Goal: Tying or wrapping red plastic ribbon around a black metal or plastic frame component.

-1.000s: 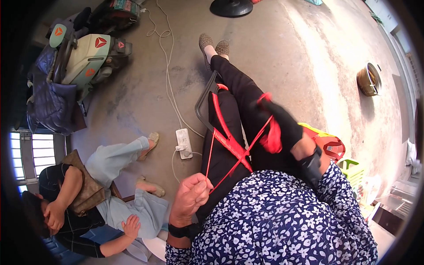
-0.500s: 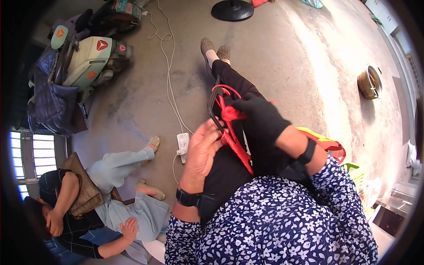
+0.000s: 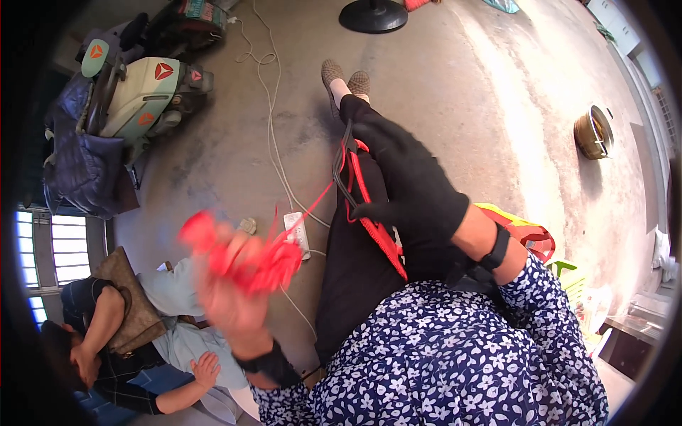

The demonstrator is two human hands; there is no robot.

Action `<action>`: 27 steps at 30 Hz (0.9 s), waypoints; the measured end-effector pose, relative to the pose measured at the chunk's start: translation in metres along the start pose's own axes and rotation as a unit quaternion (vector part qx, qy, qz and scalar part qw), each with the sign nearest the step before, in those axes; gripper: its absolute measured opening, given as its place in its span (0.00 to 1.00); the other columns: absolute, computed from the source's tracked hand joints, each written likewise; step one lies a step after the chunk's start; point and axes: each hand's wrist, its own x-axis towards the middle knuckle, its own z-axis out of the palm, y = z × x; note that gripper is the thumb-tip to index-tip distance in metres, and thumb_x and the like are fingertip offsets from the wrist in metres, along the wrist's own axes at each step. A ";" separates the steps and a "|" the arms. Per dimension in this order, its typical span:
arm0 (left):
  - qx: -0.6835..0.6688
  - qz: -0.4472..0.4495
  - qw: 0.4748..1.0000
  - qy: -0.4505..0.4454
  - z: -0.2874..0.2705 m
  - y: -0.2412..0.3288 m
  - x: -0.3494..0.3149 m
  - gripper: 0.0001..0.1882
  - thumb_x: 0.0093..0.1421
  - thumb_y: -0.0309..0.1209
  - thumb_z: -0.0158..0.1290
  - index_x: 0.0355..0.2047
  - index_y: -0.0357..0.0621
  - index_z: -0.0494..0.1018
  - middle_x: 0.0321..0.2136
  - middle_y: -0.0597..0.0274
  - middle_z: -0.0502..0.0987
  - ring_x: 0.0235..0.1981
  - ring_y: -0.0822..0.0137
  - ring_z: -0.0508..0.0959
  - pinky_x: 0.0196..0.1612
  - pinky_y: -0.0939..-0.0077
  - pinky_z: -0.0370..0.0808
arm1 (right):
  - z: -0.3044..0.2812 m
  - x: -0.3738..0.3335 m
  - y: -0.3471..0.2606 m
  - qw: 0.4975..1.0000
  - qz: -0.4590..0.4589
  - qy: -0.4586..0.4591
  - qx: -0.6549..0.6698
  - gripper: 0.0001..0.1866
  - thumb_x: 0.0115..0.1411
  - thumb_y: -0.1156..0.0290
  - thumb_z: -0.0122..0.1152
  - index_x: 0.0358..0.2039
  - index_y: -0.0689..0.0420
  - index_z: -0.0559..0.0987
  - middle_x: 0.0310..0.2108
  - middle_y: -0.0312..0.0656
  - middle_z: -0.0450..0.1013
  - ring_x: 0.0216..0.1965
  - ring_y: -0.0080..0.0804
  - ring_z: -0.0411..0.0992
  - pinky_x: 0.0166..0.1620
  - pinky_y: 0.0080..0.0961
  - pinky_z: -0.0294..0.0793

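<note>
A black angular frame [image 3: 337,170] lies slanted over my thighs, part of its edge bound with red cord [image 3: 384,246]. My right hand [image 3: 419,188], in a black glove, grips this frame, thumb on the near part and fingers farther up; the palm hides some of it. Out to the left, my bare left hand [image 3: 238,284] is closed around a loose bundle of red cord [image 3: 263,266], both smeared by motion. A thin red strand [image 3: 317,201] runs taut from the bundle to the frame.
A white power strip [image 3: 296,233] with cables lies on the floor beside my legs. To the left sits another person [image 3: 135,355] with a brown bag [image 3: 131,305]. A scooter [image 3: 142,92] stands at far left, a metal bucket [image 3: 594,133] at right, a black round base [image 3: 373,15] ahead.
My left hand has left the frame and swung left and nearer with the red cord bundle, drawing a strand out. My right hand has let the bundle go and now grips the frame.
</note>
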 end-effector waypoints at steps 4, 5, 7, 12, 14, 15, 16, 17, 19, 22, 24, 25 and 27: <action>0.027 0.022 0.980 -0.196 0.038 0.069 -0.053 0.11 0.62 0.35 0.55 0.34 0.48 0.63 0.31 0.63 0.68 0.27 0.71 0.68 0.35 0.69 0.68 | 0.018 0.010 -0.034 0.970 -0.213 -0.070 -0.092 0.22 0.47 0.66 0.68 0.43 0.57 0.75 0.51 0.45 0.70 0.57 0.43 0.66 0.59 0.38 0.64; 0.064 0.054 0.983 -0.162 0.032 0.075 -0.053 0.11 0.62 0.35 0.54 0.35 0.47 0.64 0.31 0.63 0.69 0.28 0.71 0.69 0.35 0.70 0.69 | 0.016 0.013 -0.035 0.948 -0.272 -0.123 -0.109 0.15 0.48 0.67 0.67 0.36 0.57 0.78 0.47 0.43 0.73 0.55 0.41 0.67 0.58 0.38 0.64; 0.135 0.117 0.979 -0.093 0.022 0.083 -0.048 0.11 0.64 0.37 0.52 0.38 0.45 0.65 0.33 0.61 0.69 0.29 0.71 0.70 0.35 0.71 0.71 | -0.017 0.005 -0.043 0.955 -0.235 -0.180 0.013 0.16 0.53 0.72 0.63 0.42 0.63 0.78 0.40 0.44 0.74 0.49 0.43 0.71 0.54 0.39 0.67; 0.251 0.143 0.929 0.231 -0.017 0.039 -0.033 0.13 0.66 0.36 0.48 0.43 0.39 0.67 0.30 0.62 0.70 0.27 0.71 0.72 0.33 0.77 0.74 | -0.072 -0.038 -0.047 0.886 0.047 -0.275 0.371 0.06 0.60 0.73 0.59 0.36 0.61 0.81 0.31 0.40 0.77 0.32 0.26 0.76 0.37 0.22 0.73; 0.331 0.036 0.922 0.197 -0.034 0.001 -0.015 0.11 0.64 0.33 0.50 0.41 0.39 0.68 0.25 0.64 0.70 0.23 0.73 0.72 0.29 0.79 0.72 | -0.079 -0.058 -0.048 0.830 0.101 -0.272 0.476 0.08 0.61 0.74 0.58 0.38 0.63 0.80 0.31 0.42 0.77 0.32 0.26 0.75 0.37 0.22 0.73; 0.352 0.003 0.915 0.196 -0.036 -0.021 -0.005 0.11 0.62 0.31 0.52 0.41 0.38 0.69 0.23 0.66 0.70 0.20 0.74 0.71 0.27 0.81 0.72 | -0.082 -0.065 -0.049 0.761 0.153 -0.262 0.574 0.09 0.61 0.75 0.56 0.39 0.66 0.80 0.32 0.43 0.78 0.32 0.25 0.75 0.36 0.23 0.73; 0.385 -0.025 0.906 0.172 -0.038 -0.041 0.005 0.11 0.60 0.28 0.53 0.42 0.38 0.69 0.23 0.66 0.71 0.20 0.75 0.71 0.27 0.81 0.71 | -0.086 -0.071 -0.050 0.751 0.163 -0.255 0.587 0.09 0.62 0.76 0.54 0.37 0.69 0.79 0.32 0.44 0.77 0.33 0.27 0.76 0.37 0.23 0.74; 0.420 -0.051 0.894 0.149 -0.035 -0.059 0.012 0.13 0.58 0.25 0.55 0.43 0.37 0.69 0.22 0.67 0.71 0.19 0.75 0.71 0.26 0.82 0.71 | -0.088 -0.075 -0.052 0.751 0.164 -0.254 0.587 0.09 0.62 0.76 0.54 0.37 0.69 0.79 0.32 0.44 0.77 0.33 0.27 0.76 0.37 0.23 0.74; 0.465 -0.075 0.876 0.105 -0.023 -0.088 0.023 0.19 0.52 0.22 0.61 0.44 0.36 0.70 0.20 0.71 0.71 0.21 0.78 0.70 0.26 0.83 0.68 | -0.089 -0.078 -0.057 0.741 0.219 -0.252 0.582 0.10 0.62 0.76 0.54 0.38 0.69 0.80 0.31 0.43 0.77 0.31 0.25 0.75 0.35 0.21 0.73; 0.653 0.026 0.750 0.099 -0.016 -0.120 0.029 0.15 0.47 0.26 0.66 0.33 0.40 0.71 0.14 0.74 0.66 0.17 0.81 0.64 0.23 0.81 0.65 | -0.094 -0.077 -0.068 0.703 0.357 -0.261 0.556 0.09 0.62 0.76 0.54 0.36 0.67 0.80 0.30 0.41 0.77 0.28 0.22 0.72 0.32 0.18 0.69; 0.648 0.012 0.754 0.108 -0.019 -0.124 0.034 0.15 0.47 0.25 0.66 0.32 0.40 0.70 0.14 0.74 0.66 0.17 0.81 0.64 0.23 0.80 0.65 | -0.095 -0.084 -0.079 0.775 0.276 -0.221 0.524 0.08 0.63 0.75 0.54 0.35 0.66 0.80 0.30 0.40 0.77 0.28 0.21 0.70 0.31 0.18 0.68; 0.650 0.002 0.749 0.129 -0.025 -0.124 0.033 0.15 0.47 0.25 0.66 0.30 0.41 0.69 0.14 0.73 0.65 0.17 0.81 0.64 0.23 0.80 0.65 | -0.092 -0.088 -0.079 0.829 0.186 -0.189 0.492 0.09 0.64 0.75 0.53 0.33 0.64 0.80 0.29 0.38 0.77 0.27 0.19 0.69 0.30 0.17 0.66; 0.651 0.010 0.747 0.135 -0.031 -0.123 0.030 0.15 0.47 0.26 0.67 0.32 0.40 0.71 0.13 0.74 0.65 0.17 0.81 0.63 0.23 0.80 0.65 | -0.091 -0.086 -0.074 0.711 0.302 -0.235 0.590 0.10 0.65 0.73 0.51 0.32 0.62 0.80 0.32 0.37 0.77 0.28 0.21 0.69 0.32 0.18 0.66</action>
